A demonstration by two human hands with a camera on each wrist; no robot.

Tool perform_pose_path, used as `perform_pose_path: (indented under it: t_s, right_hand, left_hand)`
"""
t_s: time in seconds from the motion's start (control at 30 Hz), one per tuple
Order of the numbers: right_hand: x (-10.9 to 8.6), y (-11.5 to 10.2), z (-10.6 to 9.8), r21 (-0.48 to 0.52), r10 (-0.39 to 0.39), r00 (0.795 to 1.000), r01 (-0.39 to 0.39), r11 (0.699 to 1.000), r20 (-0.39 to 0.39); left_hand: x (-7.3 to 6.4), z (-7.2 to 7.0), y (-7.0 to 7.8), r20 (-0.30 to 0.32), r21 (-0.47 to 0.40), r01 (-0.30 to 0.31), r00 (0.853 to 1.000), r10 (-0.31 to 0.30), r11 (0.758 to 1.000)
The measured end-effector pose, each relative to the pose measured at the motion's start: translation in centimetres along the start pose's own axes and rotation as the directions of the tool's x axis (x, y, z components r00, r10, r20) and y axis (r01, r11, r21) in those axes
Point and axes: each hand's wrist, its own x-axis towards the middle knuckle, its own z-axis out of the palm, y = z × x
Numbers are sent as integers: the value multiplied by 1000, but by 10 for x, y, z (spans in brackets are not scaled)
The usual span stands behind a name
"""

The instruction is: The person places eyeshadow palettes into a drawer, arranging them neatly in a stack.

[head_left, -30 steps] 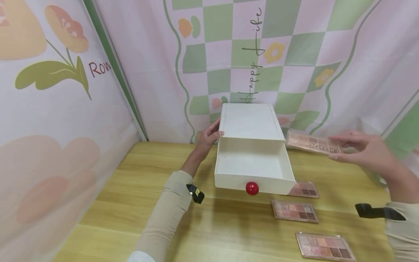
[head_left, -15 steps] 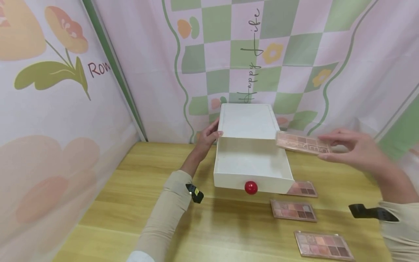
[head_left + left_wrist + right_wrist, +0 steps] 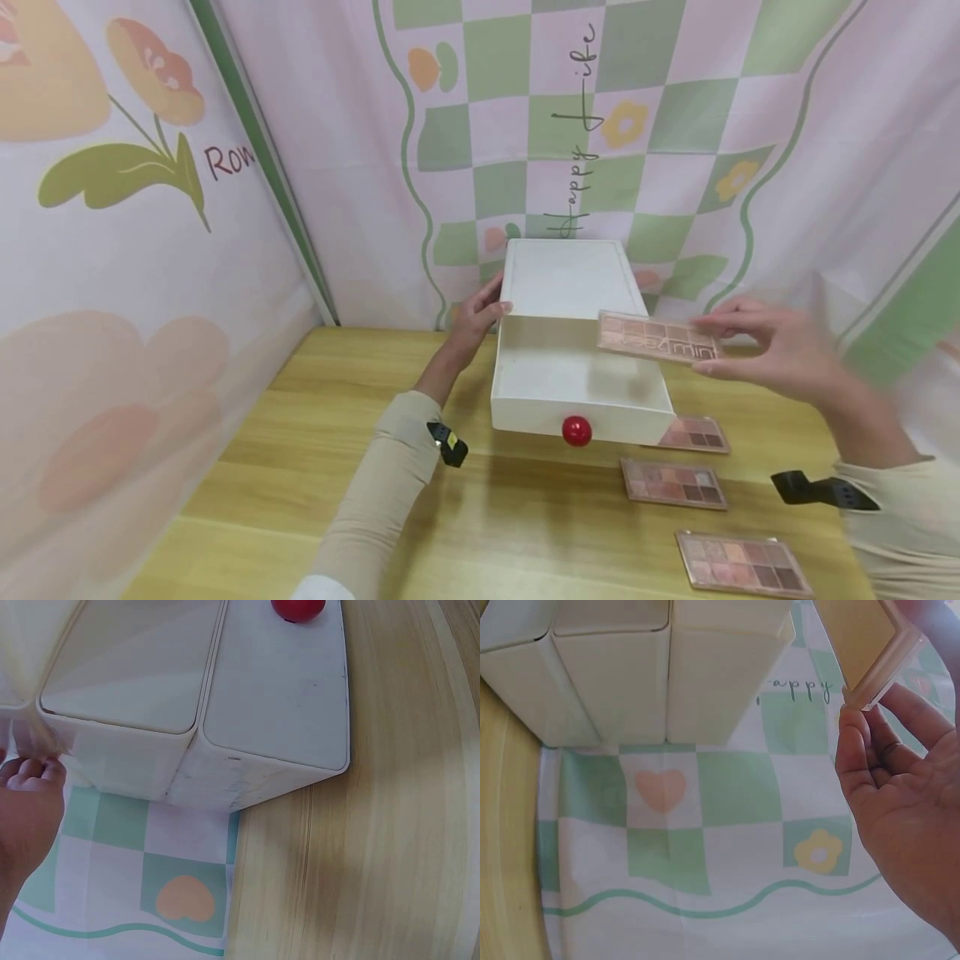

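Note:
A white drawer cabinet [image 3: 573,279] stands against the cloth backdrop, its top drawer [image 3: 585,417] pulled out and its red ball knob [image 3: 577,431] facing me. My left hand [image 3: 471,325] grips the cabinet's left side near the upper front corner, thumb at the edge. In the left wrist view that hand [image 3: 30,810] has bent fingers against the side wall. Between thumb and fingers, my right hand [image 3: 780,350] pinches one end of an eyeshadow palette [image 3: 656,337]. The palette's far end hangs over the right part of the drawer. In the right wrist view the palette [image 3: 862,645] is tilted.
Three more eyeshadow palettes lie on the wooden table [image 3: 300,467] at the right: one [image 3: 697,435] partly hidden by the drawer, a middle one [image 3: 673,483], and a nearest one [image 3: 742,564]. A patterned cloth [image 3: 345,167] hangs behind the cabinet and along the left.
My right hand has moved left with the palette, from beside the cabinet to over the drawer's right wall. My left hand and the cabinet have stayed in place.

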Motion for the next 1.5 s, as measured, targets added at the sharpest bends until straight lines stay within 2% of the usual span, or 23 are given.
perform_pose_path:
  t_s: [0.17,0.4,0.63,0.93,1.17,1.5]
  right_hand:
    - [5,-7,8,12,-30,999,29,999,19]
    - [11,-19,19,55,-68,998,67,996,6]
    - [21,-23,31,80,-138,990,136,988,17]
    - [29,-34,44,95,-173,984,168,981,46]
    - [32,-45,51,88,-153,984,145,986,91]
    - [39,-56,63,43,-71,979,64,997,192]
  left_hand:
    - [-1,0,0,-3,-3,2,1000,-2,1000]
    - [-2,0,-2,-5,-7,7,1000,-7,1000]
    - [-1,0,-3,-6,-5,3,1000,-3,1000]
    - [1,1,-2,-4,6,-1,1000,1,1000]
    - [0,2,-1,-4,-12,-6,1000,6,1000]
    - [1,2,-3,-9,-22,0,1000,0,1000]
